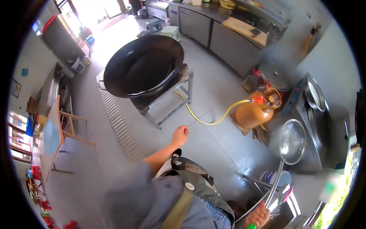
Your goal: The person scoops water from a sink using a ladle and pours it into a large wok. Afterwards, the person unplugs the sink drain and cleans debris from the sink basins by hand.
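At lower right, your right hand [258, 216] grips a long-handled ladle [292, 142], already picked up; the wok [145, 66] ahead stands untouched. Your left hand [180, 136] is loosely fisted, nothing showing inside.

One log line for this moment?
left hand: curled, no object visible | right hand: holding ladle | wok: on stand | cylinder: hose attached

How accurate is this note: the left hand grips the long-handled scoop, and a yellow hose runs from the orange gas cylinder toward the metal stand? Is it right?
Not quite: the head view shows the right hand gripping the long-handled scoop. The yellow hose does run from the orange gas cylinder toward the metal stand.
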The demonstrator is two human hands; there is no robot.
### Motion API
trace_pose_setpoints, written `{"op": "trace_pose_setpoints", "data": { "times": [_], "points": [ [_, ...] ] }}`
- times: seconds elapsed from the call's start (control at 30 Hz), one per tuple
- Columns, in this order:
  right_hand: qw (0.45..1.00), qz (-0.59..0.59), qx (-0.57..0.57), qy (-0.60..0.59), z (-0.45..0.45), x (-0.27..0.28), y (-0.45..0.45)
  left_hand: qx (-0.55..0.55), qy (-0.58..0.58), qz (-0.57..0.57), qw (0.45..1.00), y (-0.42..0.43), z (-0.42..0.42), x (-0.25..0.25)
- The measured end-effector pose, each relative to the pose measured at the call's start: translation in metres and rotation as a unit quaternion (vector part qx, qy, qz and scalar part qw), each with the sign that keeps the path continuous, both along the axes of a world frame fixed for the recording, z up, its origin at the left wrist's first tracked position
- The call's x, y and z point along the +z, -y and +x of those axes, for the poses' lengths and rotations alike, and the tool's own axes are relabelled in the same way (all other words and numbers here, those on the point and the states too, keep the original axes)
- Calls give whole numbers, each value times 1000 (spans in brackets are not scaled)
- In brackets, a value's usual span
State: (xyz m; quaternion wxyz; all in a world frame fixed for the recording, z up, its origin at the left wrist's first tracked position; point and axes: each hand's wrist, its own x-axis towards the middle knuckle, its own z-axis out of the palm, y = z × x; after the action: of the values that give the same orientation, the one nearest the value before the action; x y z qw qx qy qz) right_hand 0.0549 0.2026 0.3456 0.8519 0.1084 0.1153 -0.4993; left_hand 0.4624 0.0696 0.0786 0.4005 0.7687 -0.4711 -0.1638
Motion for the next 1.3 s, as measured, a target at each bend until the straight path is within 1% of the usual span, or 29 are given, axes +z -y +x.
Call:
{"op": "trace_pose_setpoints", "data": {
  "times": [0.03, 0.07, 0.1, 0.17, 0.23, 0.27, 0.33, 0.37, 0.4, 0.47, 0.53, 0.6, 0.67, 0.8, 0.9, 1.0, 1.03, 1.1, 1.13, 1.2, 1.23, 1.3],
  "points": [
    [1000, 8, -5, -11, 22, 6, 16, 35, 13, -17, 999, -5, 23, 7],
    [1000, -6, 8, 3, 40, 6, 29, 70, 25, -32, 997, -12, 47, 11],
    [999, -9, 35, -1, 60, 10, 43, 76, 97, -80, 989, -18, 81, -6],
    [996, -15, 86, -8, 97, 16, 74, 129, 138, -124, 974, -30, 132, -4],
    [992, -9, 126, -14, 140, 31, 100, 232, 4, -131, 964, -47, 166, 81],
    [989, -7, 146, -17, 162, 37, 112, 285, -99, -141, 943, -52, 187, 106],
    [983, -3, 181, -40, 203, 43, 137, 353, -73, -162, 919, -66, 250, 104],
    [979, -3, 197, -55, 220, 43, 148, 378, -77, -178, 905, -70, 283, 92],
    [971, 16, 214, -109, 241, 50, 160, 404, -80, -193, 891, -74, 315, 93],
    [949, -3, 277, -148, 281, 56, 185, 433, 12, -134, 891, -79, 369, 100],
    [921, -28, 330, -204, 319, 59, 206, 421, 86, -112, 896, -80, 418, 101],
    [885, -58, 372, -274, 353, 58, 222, 414, 123, -86, 898, -72, 459, 94],
    [853, -93, 398, -326, 383, 57, 234, 415, 121, -70, 899, -58, 482, 91],
    [800, -132, 427, -400, 430, 44, 253, 418, 97, -23, 903, -41, 493, 111],
    [753, -201, 420, -465, 456, 28, 264, 395, 82, 39, 914, -38, 515, 100],
    [710, -247, 405, -520, 470, 8, 279, 398, 101, -1, 912, -36, 523, 88],
    [695, -261, 399, -538, 473, 1, 285, 405, 28, -42, 913, -34, 525, 85],
    [631, -302, 373, -610, 477, -10, 293, 409, -116, -123, 897, -30, 522, 89],
    [597, -320, 359, -642, 478, -16, 298, 416, -118, -125, 893, -29, 526, 84],
    [463, -427, 285, -722, 474, -26, 308, 430, -122, -128, 885, -32, 534, 77],
    [390, -475, 244, -750, 470, -34, 316, 427, -126, -110, 889, -33, 538, 73],
    [270, -567, 127, -768, 455, -62, 342, 422, -133, -79, 893, -32, 540, 77]
  ]
}}
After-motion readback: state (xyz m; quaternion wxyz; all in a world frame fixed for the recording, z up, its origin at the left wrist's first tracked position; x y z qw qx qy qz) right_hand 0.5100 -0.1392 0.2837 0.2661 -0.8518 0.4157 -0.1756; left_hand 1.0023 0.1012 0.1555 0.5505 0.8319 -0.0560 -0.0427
